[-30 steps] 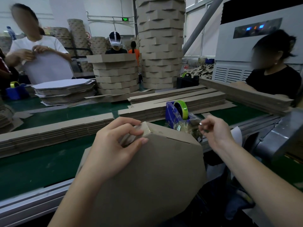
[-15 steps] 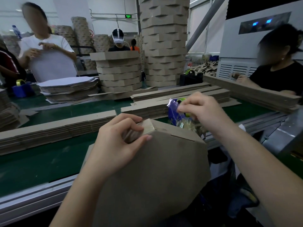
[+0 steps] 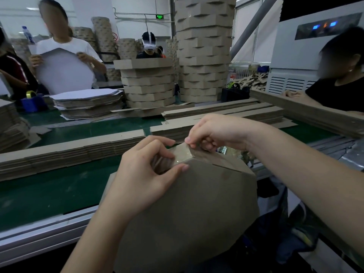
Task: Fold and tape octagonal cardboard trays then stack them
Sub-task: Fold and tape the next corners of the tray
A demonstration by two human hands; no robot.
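A brown octagonal cardboard tray [image 3: 193, 209] stands tilted on edge in front of me, its flat bottom towards the camera. My left hand [image 3: 141, 174] grips its top corner, fingers curled over the folded rim. A strip of clear tape [image 3: 182, 154] lies shiny across that corner. My right hand [image 3: 214, 133] pinches the tape's right end at the rim. The tape dispenser is hidden behind my right hand.
Flat cardboard strips [image 3: 69, 150] lie in stacks along the green conveyor belt [image 3: 49, 192]. Stacks of finished trays [image 3: 148, 83] and a taller tower [image 3: 203, 48] stand beyond. A blue tape dispenser [image 3: 32, 102] sits far left. Other people work around the belt.
My right hand came away from the dispenser, swung left to the tray's top corner and laid tape across it. My left hand kept its grip on the corner.
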